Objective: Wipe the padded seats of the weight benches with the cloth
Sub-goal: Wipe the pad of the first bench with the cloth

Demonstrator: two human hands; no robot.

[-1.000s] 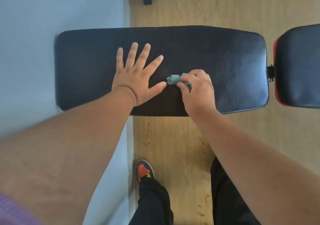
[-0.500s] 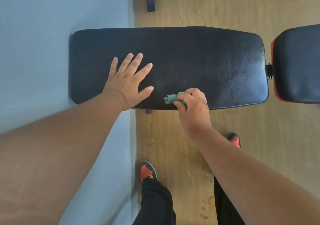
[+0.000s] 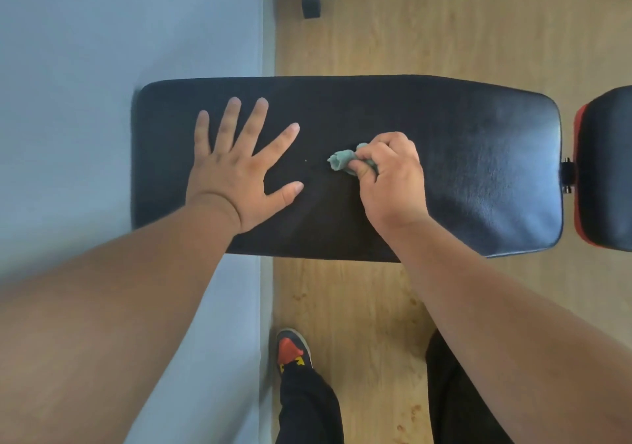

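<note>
Moved up from the near edge, right hand pinches cloth mid-seat; left hand rests, fingers spread.

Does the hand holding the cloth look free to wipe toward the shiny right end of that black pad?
Probably yes: the right hand grips the cloth mid-pad, and the black pad shows nothing lying between it and that end.

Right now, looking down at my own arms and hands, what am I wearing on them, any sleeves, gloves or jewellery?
Both forearms are bare to the frame edge: no sleeves in view. The left hand and right hand have no gloves, and no rings show on the fingers. No watch or band shows on either wrist. Nails look short and unpainted.
</note>
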